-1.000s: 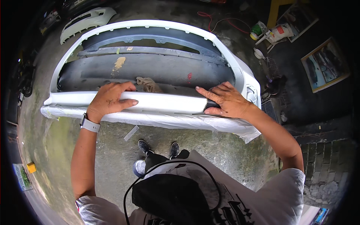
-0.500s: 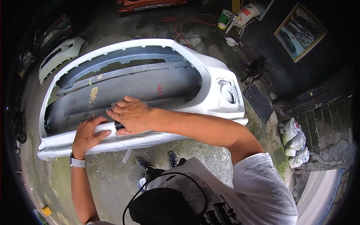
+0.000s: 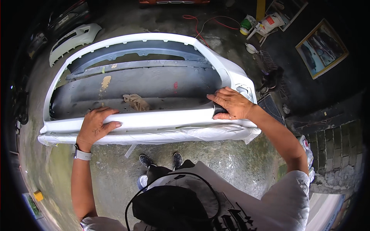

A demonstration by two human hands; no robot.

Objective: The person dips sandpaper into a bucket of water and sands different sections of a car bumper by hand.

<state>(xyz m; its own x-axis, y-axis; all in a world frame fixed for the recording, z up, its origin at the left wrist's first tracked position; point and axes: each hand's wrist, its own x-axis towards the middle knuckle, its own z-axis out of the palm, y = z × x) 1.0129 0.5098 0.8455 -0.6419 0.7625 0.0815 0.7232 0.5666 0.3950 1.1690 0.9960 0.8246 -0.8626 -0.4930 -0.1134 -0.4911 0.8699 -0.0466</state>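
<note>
A white car bumper (image 3: 154,119) lies in front of me, its long opening facing up. My left hand (image 3: 96,125) grips the near rail at its left part, fingers over the far side and thumb on the near side. Toward the rail's right end, my right hand (image 3: 232,104) presses a dark sheet (image 3: 219,109) that looks like sandpaper around the rail, with the thumb below and fingers above. Most of that sheet is hidden under the hand. A crumpled beige cloth (image 3: 135,102) rests inside the opening, on a dark grey panel (image 3: 142,82).
White plastic wrapping (image 3: 216,133) covers a support along the bumper's near side. Another pale bumper (image 3: 73,42) lies on the floor at far left. A red hose (image 3: 196,25), a bucket (image 3: 245,29) and a framed picture (image 3: 322,48) are at the back right.
My right hand has slid right along the rail with the dark sheet, from beside my left hand to near the right end. The beige cloth has come into sight. The left hand keeps its grip.
</note>
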